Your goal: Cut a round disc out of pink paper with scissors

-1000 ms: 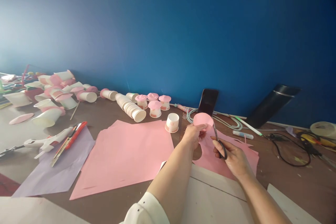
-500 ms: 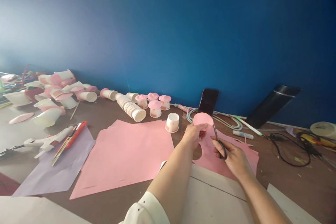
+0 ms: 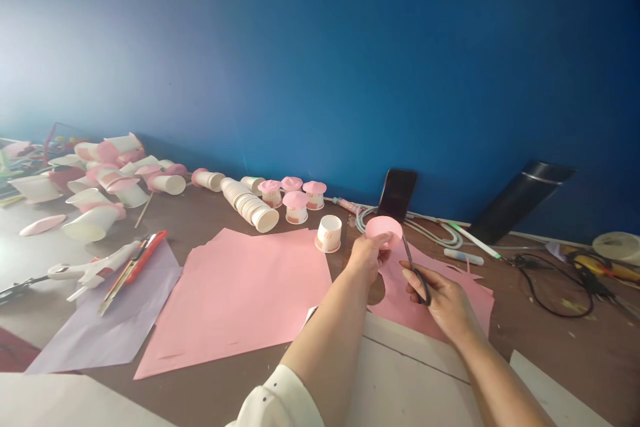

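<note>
A round pink paper disc [image 3: 383,227] is pinched between the thumb and fingers of my left hand [image 3: 367,257]. My right hand [image 3: 440,293] grips a pair of black-handled scissors [image 3: 409,253], whose blades point up at the disc's right edge. Whether the blades touch the paper I cannot tell. Beneath both hands lies a pink sheet [image 3: 400,293] with a rounded cut-out in its left side. Just left of my left hand, an upside-down paper cup [image 3: 329,235] stands on the table.
Several pink-capped cups [image 3: 295,207] stand behind a large pink sheet [image 3: 240,293]. Nested cups [image 3: 249,205] lie beside them. At left are a glue gun [image 3: 95,268] and a box cutter [image 3: 133,270]. A phone [image 3: 397,193] and black flask [image 3: 520,200] lean against the wall.
My left hand has shifted the paper disc slightly left and tilted it. The scissors have moved slightly left with my right hand.
</note>
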Tool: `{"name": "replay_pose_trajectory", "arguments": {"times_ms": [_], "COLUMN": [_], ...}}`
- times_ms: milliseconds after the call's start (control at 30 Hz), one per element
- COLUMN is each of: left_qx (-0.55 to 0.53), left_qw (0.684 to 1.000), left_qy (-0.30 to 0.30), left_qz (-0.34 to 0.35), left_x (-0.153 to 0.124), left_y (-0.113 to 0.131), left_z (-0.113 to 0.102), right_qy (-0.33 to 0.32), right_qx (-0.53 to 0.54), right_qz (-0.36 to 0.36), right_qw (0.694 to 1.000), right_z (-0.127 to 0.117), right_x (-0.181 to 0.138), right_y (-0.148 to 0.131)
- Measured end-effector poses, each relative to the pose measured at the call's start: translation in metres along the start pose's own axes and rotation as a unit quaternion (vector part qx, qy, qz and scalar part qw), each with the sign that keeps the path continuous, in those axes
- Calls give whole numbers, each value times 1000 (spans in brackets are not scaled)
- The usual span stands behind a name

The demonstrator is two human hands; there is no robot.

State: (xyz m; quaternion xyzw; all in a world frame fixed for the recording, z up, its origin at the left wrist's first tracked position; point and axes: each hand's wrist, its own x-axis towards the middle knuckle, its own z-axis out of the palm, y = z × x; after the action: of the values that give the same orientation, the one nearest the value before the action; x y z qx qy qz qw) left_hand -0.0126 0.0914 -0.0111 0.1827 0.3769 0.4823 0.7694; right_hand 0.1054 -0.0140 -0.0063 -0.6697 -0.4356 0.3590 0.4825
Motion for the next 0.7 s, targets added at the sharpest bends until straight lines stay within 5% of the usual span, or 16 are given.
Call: {"name": "replay_pose_trajectory", "arguments": {"times_ms": [700], "left_qx": [-25], "left_qw": [1000], "left_qy": [-15], "left_qz": [-2], "left_x": [-2], "left_y": [3], "left_z": [1], "right_qy": [3], "right_qx": [2], "right_qz": [-3], "right_qw": [1000], "right_z": [-4], "right_x": [-1], "right_y": [-2]}}
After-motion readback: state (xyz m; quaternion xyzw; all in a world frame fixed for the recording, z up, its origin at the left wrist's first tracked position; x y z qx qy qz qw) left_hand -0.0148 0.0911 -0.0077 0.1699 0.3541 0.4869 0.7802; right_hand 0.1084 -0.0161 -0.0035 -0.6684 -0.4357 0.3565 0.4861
